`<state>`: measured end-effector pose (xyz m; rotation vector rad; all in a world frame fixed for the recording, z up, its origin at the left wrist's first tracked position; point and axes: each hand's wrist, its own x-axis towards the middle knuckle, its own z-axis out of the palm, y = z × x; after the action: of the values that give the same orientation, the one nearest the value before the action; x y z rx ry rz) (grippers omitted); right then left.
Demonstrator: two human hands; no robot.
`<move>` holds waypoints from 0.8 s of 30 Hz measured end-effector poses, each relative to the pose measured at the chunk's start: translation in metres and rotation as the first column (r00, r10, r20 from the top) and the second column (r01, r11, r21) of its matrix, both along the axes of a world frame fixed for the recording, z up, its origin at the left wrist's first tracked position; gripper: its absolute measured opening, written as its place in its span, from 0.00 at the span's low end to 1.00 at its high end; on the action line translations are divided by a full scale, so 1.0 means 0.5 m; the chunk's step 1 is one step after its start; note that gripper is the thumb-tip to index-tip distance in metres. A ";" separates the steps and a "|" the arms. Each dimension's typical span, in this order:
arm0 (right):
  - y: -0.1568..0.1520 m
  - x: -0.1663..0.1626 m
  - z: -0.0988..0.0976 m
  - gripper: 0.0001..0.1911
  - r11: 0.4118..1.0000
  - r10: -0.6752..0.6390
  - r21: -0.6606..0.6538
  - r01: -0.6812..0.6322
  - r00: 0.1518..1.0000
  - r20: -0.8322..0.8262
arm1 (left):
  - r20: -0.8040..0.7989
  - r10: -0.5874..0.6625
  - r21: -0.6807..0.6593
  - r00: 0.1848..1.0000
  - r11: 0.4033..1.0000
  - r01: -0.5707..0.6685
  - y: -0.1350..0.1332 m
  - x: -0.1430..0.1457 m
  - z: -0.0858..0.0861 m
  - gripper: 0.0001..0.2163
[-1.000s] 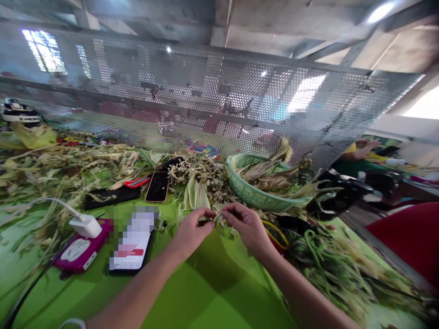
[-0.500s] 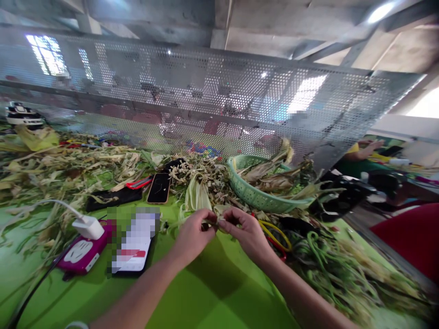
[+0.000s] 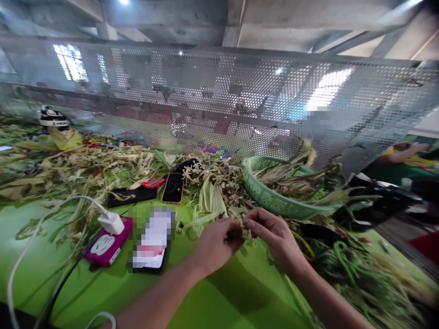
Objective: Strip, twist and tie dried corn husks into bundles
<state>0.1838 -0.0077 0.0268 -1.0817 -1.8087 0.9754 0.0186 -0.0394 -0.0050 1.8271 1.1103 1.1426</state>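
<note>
My left hand (image 3: 219,242) and my right hand (image 3: 274,235) meet above the green table (image 3: 212,299), fingertips almost touching. Both are closed in a pinch on a thin strip of corn husk (image 3: 245,235), mostly covered by the fingers. Just behind them a wide pale husk (image 3: 211,201) droops from a heap of dried husk scraps (image 3: 235,180). A yellow loop (image 3: 304,244), perhaps a tool handle, lies beside my right wrist. Green twisted strands (image 3: 353,269) are piled right of my right forearm.
A green perforated basket (image 3: 255,192) holds dry husks. On the left are a lit phone (image 3: 154,240), a dark phone (image 3: 173,188), a pink power strip (image 3: 106,249) with a white charger (image 3: 112,223) and trailing cables. A perforated metal panel (image 3: 206,91) stands behind; another person's arm (image 3: 394,157) shows at right.
The view has swung left, so everything sits further right in the picture. My left hand has rolled so its back shows more. Both hands still pinch the strip.
</note>
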 end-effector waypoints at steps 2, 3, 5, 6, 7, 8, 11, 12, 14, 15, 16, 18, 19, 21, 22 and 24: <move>-0.003 0.008 0.009 0.12 1.000 -0.019 0.012 0.020 0.999 -0.036 | -0.181 -0.084 0.047 0.980 0.994 0.094 -0.009 0.009 -0.007 0.04; -0.005 0.010 0.013 0.12 0.999 -0.034 0.021 0.034 0.999 -0.036 | -0.266 -0.146 0.053 0.953 0.985 0.166 -0.014 0.014 -0.011 0.04; -0.007 0.012 0.019 0.13 0.998 -0.058 0.040 0.058 0.998 0.008 | -0.403 -0.239 0.051 0.883 0.958 0.283 -0.024 0.024 -0.017 0.06; -0.007 0.012 0.020 0.13 0.997 -0.067 0.047 0.065 0.997 0.037 | -0.447 -0.257 0.059 0.857 0.947 0.315 -0.028 0.027 -0.019 0.08; -0.007 0.010 0.020 0.13 0.996 -0.072 0.050 0.069 0.996 0.060 | -0.470 -0.255 0.079 0.845 0.941 0.328 -0.029 0.029 -0.020 0.10; -0.006 0.008 0.019 0.13 0.996 -0.073 0.048 0.070 0.995 0.073 | -0.473 -0.244 0.104 0.847 0.939 0.328 -0.029 0.028 -0.019 0.11; 0.001 0.004 0.011 0.12 0.997 -0.065 0.037 0.063 0.996 0.061 | -0.398 -0.193 0.151 0.897 0.950 0.272 -0.013 0.007 -0.011 0.13; 0.005 0.004 0.009 0.12 0.997 -0.065 0.038 0.063 0.996 0.053 | -0.365 -0.164 0.144 0.916 0.963 0.229 -0.004 -0.004 -0.006 0.13; 0.012 0.008 0.003 0.12 0.996 -0.073 0.052 0.071 0.996 0.045 | -0.332 -0.013 0.121 0.943 0.991 0.056 0.016 -0.031 0.001 0.12; 0.017 0.012 0.001 0.11 0.995 -0.084 0.065 0.080 0.995 0.048 | -0.349 0.099 0.126 0.932 0.990 -0.058 0.026 -0.044 0.002 0.11; 0.022 0.017 -0.002 0.11 0.992 -0.099 0.079 0.095 0.994 0.053 | -0.380 0.192 0.139 0.905 0.979 -0.149 0.034 -0.055 0.002 0.10; 0.035 0.029 -0.008 0.12 0.985 -0.139 0.111 0.132 0.989 0.056 | -0.466 0.336 0.198 0.818 0.941 -0.273 0.046 -0.071 -0.004 0.07; 0.042 0.036 -0.013 0.12 0.980 -0.163 0.128 0.154 0.985 0.056 | -0.518 0.374 0.223 0.769 0.927 -0.300 0.049 -0.076 -0.009 0.08; 0.058 0.050 -0.023 0.12 0.970 -0.199 0.161 0.184 0.977 0.076 | -0.597 0.402 0.239 0.694 0.915 -0.325 0.053 -0.080 -0.021 0.10; 0.065 0.057 -0.029 0.12 0.964 -0.215 0.185 0.193 0.971 0.106 | -0.628 0.400 0.234 0.667 0.915 -0.328 0.054 -0.080 -0.027 0.11; 0.078 0.066 -0.043 0.12 0.951 -0.236 0.251 0.182 0.949 0.208 | -0.667 0.385 0.222 0.638 0.920 -0.322 0.054 -0.080 -0.035 0.12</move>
<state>0.2167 0.0315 0.0053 -1.2538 -1.8917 0.5127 -0.0212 -0.0125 -0.0226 2.2533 1.9617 0.6694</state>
